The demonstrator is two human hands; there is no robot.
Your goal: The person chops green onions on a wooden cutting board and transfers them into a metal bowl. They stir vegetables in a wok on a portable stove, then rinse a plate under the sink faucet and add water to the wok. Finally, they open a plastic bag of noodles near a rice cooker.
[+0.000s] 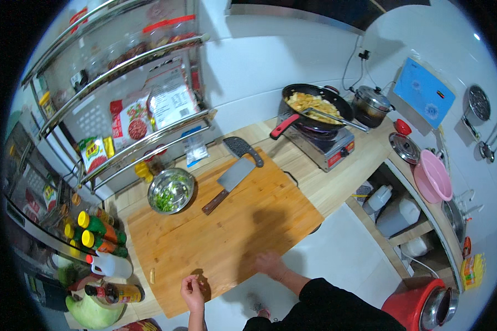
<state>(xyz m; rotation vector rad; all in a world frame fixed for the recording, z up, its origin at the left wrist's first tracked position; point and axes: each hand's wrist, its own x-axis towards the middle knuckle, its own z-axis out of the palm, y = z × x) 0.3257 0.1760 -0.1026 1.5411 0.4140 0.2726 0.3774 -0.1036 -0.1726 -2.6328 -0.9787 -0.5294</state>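
Note:
A large wooden cutting board (232,231) lies before me on the counter. Over its near left edge is my left hand (193,289), fingers curled with the tips close together; whether they pinch something small is unclear. My right hand (269,264) is low at the board's near edge, in shadow, its fingers hard to make out. A cleaver (237,173) with a wooden handle rests toward the board's far side. Beyond it is a second, dark-bladed cleaver (237,145) with a black handle. A steel bowl (185,198) at the far left corner contains chopped green onion (164,200).
A wok (288,93) of pale sliced food (312,104), with a spatula (343,121) in it, sits on a portable gas stove (319,145). Yellow-capped bottles (103,231), a sauce bottle (122,293) and a green melon (93,312) line the left. A metal rack (149,140) stands behind.

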